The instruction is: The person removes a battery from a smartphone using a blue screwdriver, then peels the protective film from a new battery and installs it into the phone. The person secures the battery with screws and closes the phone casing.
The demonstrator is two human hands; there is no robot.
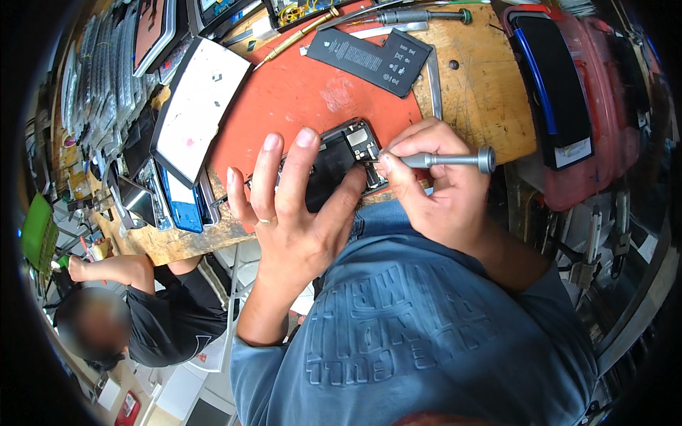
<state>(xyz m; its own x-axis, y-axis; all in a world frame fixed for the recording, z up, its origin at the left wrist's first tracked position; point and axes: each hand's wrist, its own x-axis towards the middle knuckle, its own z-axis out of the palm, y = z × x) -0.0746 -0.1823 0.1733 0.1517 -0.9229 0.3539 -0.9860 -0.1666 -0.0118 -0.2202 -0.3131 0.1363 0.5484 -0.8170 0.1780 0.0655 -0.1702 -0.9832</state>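
Note:
An opened black phone body [339, 160] lies on the red mat [298, 99] at the near edge of the wooden bench. My left hand [288, 209] presses on it, thumb on the dark inner part and fingers spread over its left side. My right hand [433, 188] grips a grey metal screwdriver [455, 160], with its tip at the phone's upper right corner near the camera block. A flat black battery [369, 58] rests on the mat farther back.
A white-backed tablet [195, 106] and a blue phone [181, 206] lie to the left. A brass tool [298, 35] and another screwdriver [419, 15] sit at the back. A red case holding a dark screen [554, 92] stands right. Another person [142, 305] sits lower left.

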